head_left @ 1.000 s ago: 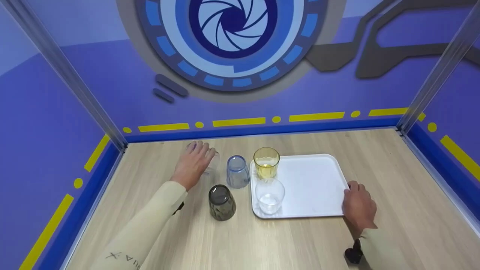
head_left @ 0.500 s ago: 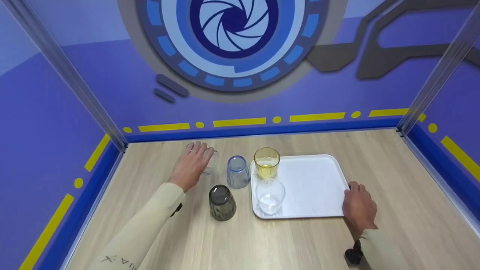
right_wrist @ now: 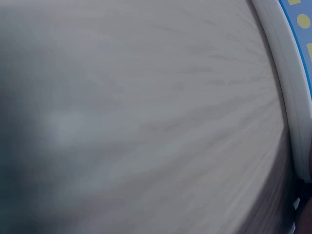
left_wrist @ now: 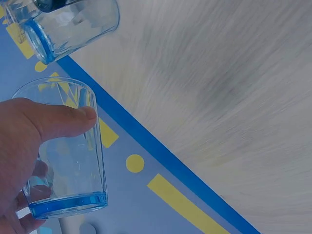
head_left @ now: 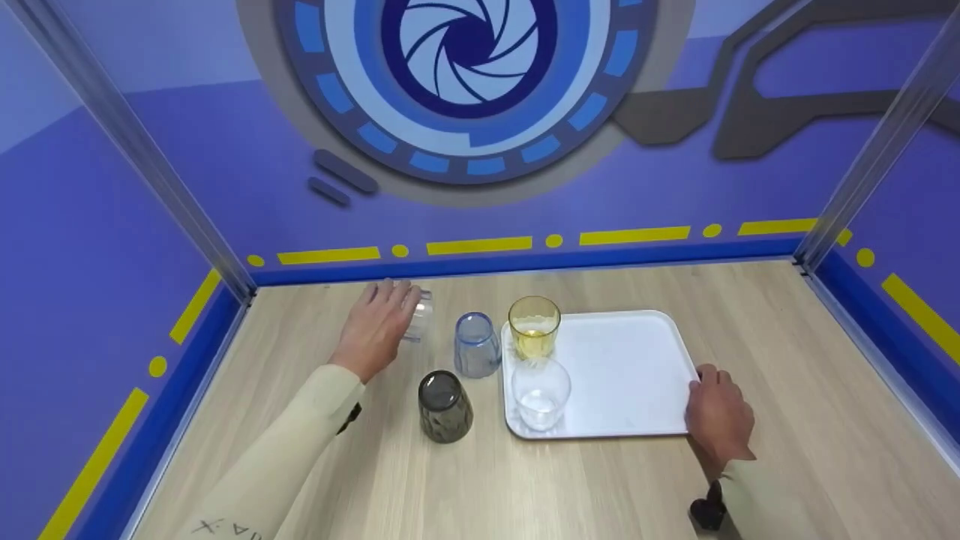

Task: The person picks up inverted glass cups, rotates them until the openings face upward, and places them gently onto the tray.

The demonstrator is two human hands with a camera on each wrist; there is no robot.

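Note:
My left hand grips a clear drinking glass at the back left of the table. In the left wrist view the thumb lies across the side of this glass, and its thick base shows. From the head view it is tilted sideways and mostly hidden behind the fingers. My right hand holds the right edge of a white tray. On the tray's left side stand a yellow glass and a clear glass, both mouth up.
Left of the tray, a bluish glass and a dark grey glass stand upside down on the wooden table. A blue printed wall panel rises along the back edge.
My left hand has moved slightly left and tipped the clear glass further onto its side. The right hand and the tray have stayed in place.

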